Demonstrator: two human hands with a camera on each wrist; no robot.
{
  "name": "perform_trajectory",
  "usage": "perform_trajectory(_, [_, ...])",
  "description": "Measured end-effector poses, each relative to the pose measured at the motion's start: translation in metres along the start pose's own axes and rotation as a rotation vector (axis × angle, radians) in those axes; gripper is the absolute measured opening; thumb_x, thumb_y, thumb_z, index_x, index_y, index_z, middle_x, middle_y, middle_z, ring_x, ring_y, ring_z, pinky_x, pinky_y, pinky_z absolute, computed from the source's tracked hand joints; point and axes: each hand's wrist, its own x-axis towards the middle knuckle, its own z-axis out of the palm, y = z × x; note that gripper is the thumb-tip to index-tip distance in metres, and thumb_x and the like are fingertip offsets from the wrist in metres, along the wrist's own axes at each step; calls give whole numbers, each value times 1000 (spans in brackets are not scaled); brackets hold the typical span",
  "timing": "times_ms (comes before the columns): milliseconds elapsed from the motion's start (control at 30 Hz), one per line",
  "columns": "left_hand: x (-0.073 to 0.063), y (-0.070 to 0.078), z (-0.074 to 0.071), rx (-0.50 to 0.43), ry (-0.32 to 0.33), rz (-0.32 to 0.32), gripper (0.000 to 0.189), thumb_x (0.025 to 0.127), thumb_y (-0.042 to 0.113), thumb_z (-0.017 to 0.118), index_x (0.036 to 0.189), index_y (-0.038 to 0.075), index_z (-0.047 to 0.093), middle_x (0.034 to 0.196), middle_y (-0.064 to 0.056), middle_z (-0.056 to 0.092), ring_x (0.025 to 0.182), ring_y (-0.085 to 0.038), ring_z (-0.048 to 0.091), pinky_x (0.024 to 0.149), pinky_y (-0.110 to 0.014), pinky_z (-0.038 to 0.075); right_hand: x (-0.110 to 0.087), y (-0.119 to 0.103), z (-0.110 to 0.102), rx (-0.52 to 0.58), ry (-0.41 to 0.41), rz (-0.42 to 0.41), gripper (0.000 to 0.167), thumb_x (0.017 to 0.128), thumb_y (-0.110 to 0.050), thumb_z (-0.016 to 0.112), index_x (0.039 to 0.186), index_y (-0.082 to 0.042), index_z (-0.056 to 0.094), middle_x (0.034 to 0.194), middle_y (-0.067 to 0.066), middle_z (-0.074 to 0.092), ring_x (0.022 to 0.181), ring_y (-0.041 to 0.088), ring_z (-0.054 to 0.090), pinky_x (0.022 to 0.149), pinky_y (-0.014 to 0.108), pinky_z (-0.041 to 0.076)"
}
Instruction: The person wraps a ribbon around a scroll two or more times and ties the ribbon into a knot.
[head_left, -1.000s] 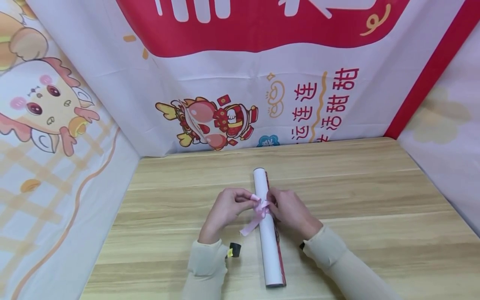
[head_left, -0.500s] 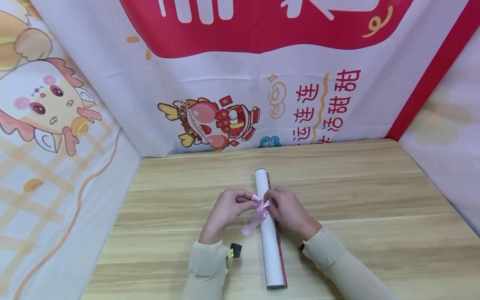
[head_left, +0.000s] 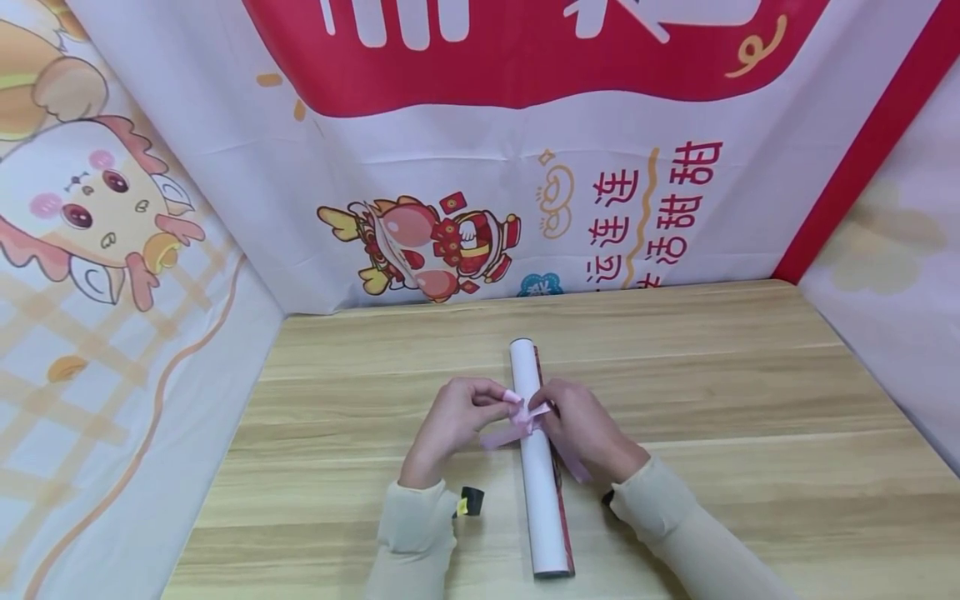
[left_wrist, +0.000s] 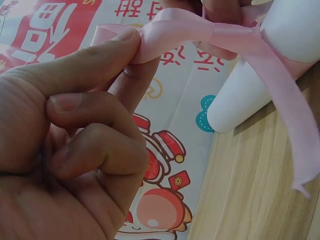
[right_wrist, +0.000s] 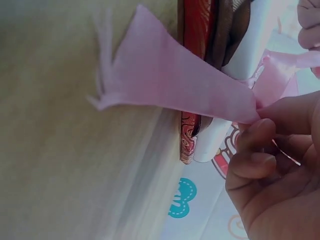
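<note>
A white roll with a red patterned edge lies lengthwise on the table, and a pink ribbon is tied round its middle. My left hand pinches a ribbon loop between thumb and forefinger, left of the knot; its other fingers are curled in the left wrist view. One ribbon tail hangs free past the roll. On the right of the knot, my right hand pinches the ribbon between thumb and forefinger. From that pinch a wide tail with a frayed end stretches out over the table.
The wooden table runs back to a white cloth with red and cartoon prints. Another printed cloth hangs at the left, and a pale one at the right. A black wrist piece sticks out beside the left cuff.
My right hand has shifted slightly right and down, and a ribbon tail now shows below it. The left tail has swung up to lie flatter. My left hand keeps its pinch.
</note>
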Motion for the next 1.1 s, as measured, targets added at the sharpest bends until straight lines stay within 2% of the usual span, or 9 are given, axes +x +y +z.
perform_trajectory(133, [1,-1,0,-3,8,-3,10,96,13,78,105,11,81,101,-3,80,88,-13,71,79,-28,56,0,7,-4,76,-55,-34,17,99,-4,66,111,-10,77,105,2,72,89,13,62,80,29,56])
perform_trajectory(233, [1,-3,0,0,10,0,10,96,13,77,105,10,81,101,-4,80,88,-12,71,78,-27,57,0,12,-10,138,-117,-47,22,98,-3,67,118,-7,75,107,5,70,85,15,58,73,25,51])
perform_trajectory(467, [1,-4,-2,3,16,-2,9,96,14,78,104,12,81,100,-2,80,89,-12,72,83,-31,58,-2,18,-23,203,-280,-12,44,96,0,61,139,-9,67,120,7,66,99,20,59,79,29,54])
perform_trajectory(600, [2,-5,-3,-1,23,-28,10,96,15,79,105,13,81,101,-2,79,89,-13,71,83,-30,58,-3,19,-27,264,-338,45,47,99,-3,54,144,-10,62,125,11,63,103,23,57,80,32,54])
perform_trajectory(767, [4,-7,-3,5,31,-47,11,95,16,80,105,11,81,101,-3,80,93,-20,74,79,-29,57,-3,20,-28,364,-352,163,39,109,-15,48,146,-14,62,133,12,62,104,24,61,86,38,60])
perform_trajectory(900, [4,-8,-3,16,39,-51,11,94,17,80,105,11,81,100,-3,80,93,-21,74,81,-32,58,-3,20,-27,410,-327,243,38,112,-18,43,144,-15,64,138,12,62,107,23,64,94,43,61])
perform_trajectory(967, [4,-9,-4,32,42,-52,11,94,16,81,104,12,81,99,-3,81,92,-19,74,83,-34,58,-2,21,-26,406,-305,254,38,111,-16,43,141,-14,65,135,12,64,103,23,64,90,41,61])
perform_trajectory(1100, [3,-12,-6,72,33,-70,9,94,15,80,102,12,81,98,-2,81,92,-20,75,83,-33,59,-1,26,-25,343,-257,209,34,109,-14,50,137,-9,69,118,14,69,89,22,62,73,33,56])
